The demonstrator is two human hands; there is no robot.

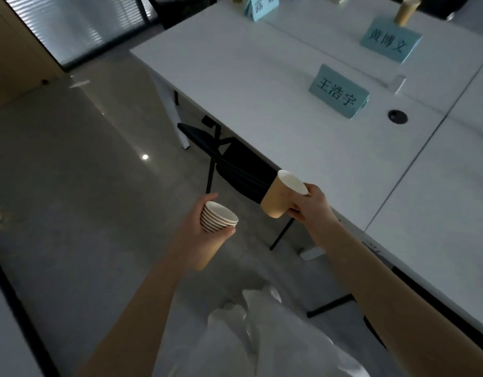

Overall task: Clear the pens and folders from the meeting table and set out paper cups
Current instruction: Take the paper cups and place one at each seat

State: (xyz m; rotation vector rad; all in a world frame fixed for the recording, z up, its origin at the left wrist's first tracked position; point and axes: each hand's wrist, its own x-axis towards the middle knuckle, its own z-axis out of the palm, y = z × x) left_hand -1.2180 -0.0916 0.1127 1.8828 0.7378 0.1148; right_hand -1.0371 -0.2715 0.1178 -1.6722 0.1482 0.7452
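The left hand (199,235) grips a stack of paper cups (217,217), fingers and thumb curled round it; about six nested rims show, and the lower part of the stack is hidden inside the palm. The right hand (312,204) holds a single paper cup (281,195), tilted, mouth toward the table, pinched at the rim and side. Both hands are above the floor, just off the near edge of the white table (248,77).

One more paper cup (405,10) stands at the far side of the table, partly cut off by the top edge.

Three light-blue name cards are on the table. The nearest name card (338,92) reads "王浩宇". The second name card (390,42) reads "黄博文". The third name card (260,6) is cut off; "露" and one more character are visible.

One black chair (235,161) is tucked under the table. One round black cable port (397,117) sits in the tabletop.
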